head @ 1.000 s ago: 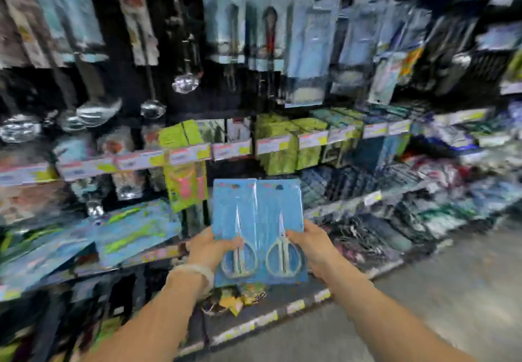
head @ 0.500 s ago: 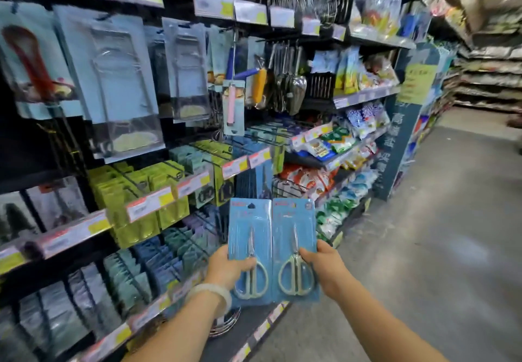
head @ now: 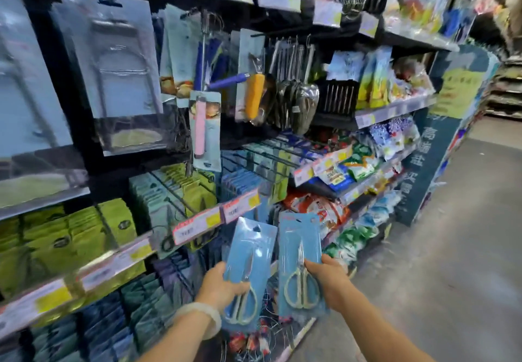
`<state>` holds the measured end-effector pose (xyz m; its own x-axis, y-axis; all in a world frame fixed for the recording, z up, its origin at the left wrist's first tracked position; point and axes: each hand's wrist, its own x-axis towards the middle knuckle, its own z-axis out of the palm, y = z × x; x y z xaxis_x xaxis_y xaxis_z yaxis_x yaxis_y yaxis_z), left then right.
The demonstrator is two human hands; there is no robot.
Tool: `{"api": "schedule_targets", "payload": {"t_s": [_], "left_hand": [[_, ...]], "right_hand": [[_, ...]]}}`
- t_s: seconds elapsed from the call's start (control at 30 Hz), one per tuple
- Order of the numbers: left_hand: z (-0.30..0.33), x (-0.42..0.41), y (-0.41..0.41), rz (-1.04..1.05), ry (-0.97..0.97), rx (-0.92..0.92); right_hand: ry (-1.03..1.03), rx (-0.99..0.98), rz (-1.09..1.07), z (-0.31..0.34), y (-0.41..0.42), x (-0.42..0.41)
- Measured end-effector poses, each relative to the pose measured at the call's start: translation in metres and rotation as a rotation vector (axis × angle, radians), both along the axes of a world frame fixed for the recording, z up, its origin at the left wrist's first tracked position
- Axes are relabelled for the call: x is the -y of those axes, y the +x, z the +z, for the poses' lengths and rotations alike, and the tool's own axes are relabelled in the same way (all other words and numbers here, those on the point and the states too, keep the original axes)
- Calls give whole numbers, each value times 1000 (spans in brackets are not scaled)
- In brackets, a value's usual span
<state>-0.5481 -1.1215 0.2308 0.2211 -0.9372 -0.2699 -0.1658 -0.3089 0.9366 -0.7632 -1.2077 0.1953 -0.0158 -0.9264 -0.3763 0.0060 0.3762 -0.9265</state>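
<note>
Left hand [head: 219, 287] gripping one blue scissors pack [head: 248, 265], right hand [head: 329, 279] another [head: 300, 260] — packs apart, hanging-goods shelves [head: 197, 220] behind

Price labels [head: 196, 226], left card [head: 250, 246], right card [head: 299, 237]: print blurred, probably unreadable.

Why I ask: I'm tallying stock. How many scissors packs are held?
2: the left scissors pack gripped by the left hand, the right scissors pack by the right hand. More could hide behind either.
</note>
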Motion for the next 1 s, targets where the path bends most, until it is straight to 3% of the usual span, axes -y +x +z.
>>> {"api": "schedule_targets", "payload": {"t_s": [0.43,0.83,1.0], "left_hand": [[-28,117,-62,369,58,-76],[-33,136,-91,554,89,-123],[-35,136,-90,549,116,-94]], "right_hand": [[-164,-21,416,10,-25,200],[-62,-55,556,-6,-2,259],[-239,-271,642,-8,17,284]]}}
